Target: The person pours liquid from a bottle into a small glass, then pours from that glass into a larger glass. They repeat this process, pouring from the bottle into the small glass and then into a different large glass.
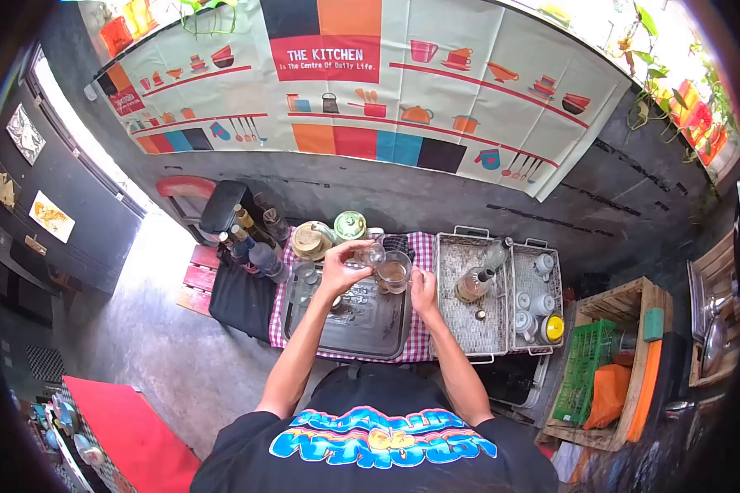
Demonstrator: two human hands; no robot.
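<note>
My left hand (344, 264) has its fingers wrapped round a small clear glass (370, 255), tilted towards my right hand. In my right hand (424, 291) is a clear glass mug (395, 273), gripped at its right side. The two vessels are close together, with the small glass overlapping the mug's left rim in this view. Both are above the far part of a dark tray (370, 335), which looks wet. Other glassware (307, 279) stands at the tray's left end. Behind my hands are a jar with a green lid (350, 224) and a round tan-topped container (311, 241).
Bottles (263, 259) crowd the table's left end. To the right, a white wire basket (448, 329) holds glass bottles (474, 284); another rack (557, 283) holds white cups and a yellow-topped pot (552, 329). A wooden crate (633, 300) with a green basket (585, 370) stands farther right.
</note>
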